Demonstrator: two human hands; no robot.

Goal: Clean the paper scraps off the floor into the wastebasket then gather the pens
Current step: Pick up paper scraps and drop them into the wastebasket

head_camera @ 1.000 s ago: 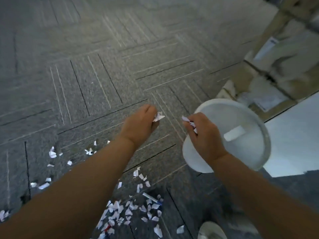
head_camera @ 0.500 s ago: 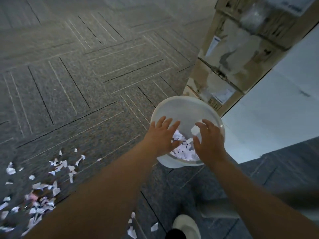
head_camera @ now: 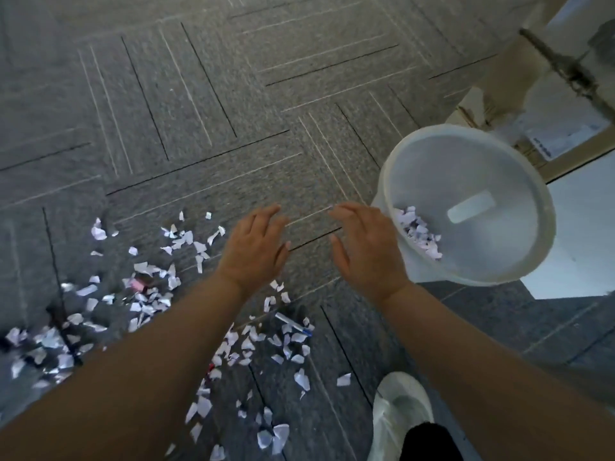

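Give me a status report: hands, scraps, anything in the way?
Both open, empty: left hand, right hand. Some binned scraps in wastebasket; floor scraps plentiful. A pen lies among them, nothing blocking.

A single wide-angle view comes from the person's head, tilted steeply down and a little forward at the carpeted floor point(head_camera: 199, 111), whose tile lines bow towards the edges. Both forearms enter from the bottom edge, so the left hand point(head_camera: 254, 251) and right hand point(head_camera: 364, 251) sit near mid-frame, close to the lens. The camera looks almost straight into the wastebasket point(head_camera: 466, 168) at right, and a white shoe point(head_camera: 399, 414) shows at the bottom edge, right of centre.
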